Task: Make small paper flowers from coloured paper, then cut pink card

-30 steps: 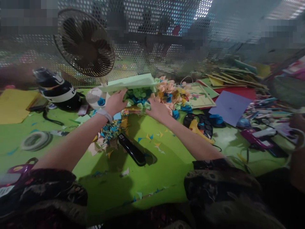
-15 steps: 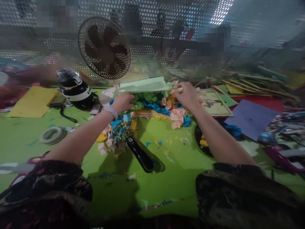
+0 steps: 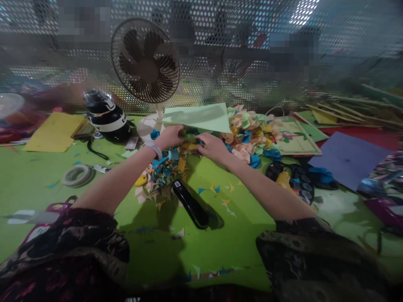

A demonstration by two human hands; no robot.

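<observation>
My left hand (image 3: 171,136), a pale band on its wrist, is closed at a bunch of small green paper pieces (image 3: 189,137). My right hand (image 3: 214,147) faces it from the other side, fingers and thumb curled at the same green paper pieces. Just behind both hands lies a light green paper sheet (image 3: 201,117). To the right spreads a heap of folded paper flowers (image 3: 245,134) in peach, blue, yellow and green. Small paper scraps (image 3: 165,172) are piled below my left hand. A black stapler (image 3: 190,204) rests in front of the hands.
A fan (image 3: 146,69) stands before a perforated metal screen. On the left are a black bottle (image 3: 108,119), yellow paper (image 3: 52,132) and a tape roll (image 3: 77,175). Purple paper (image 3: 349,157) and a black palette-like tray (image 3: 304,184) lie on the right of the green tabletop (image 3: 233,251).
My right hand has left the paper flowers and moved left, close to my left hand at the green paper pieces. The view has shifted slightly, and more of the flower heap shows.
</observation>
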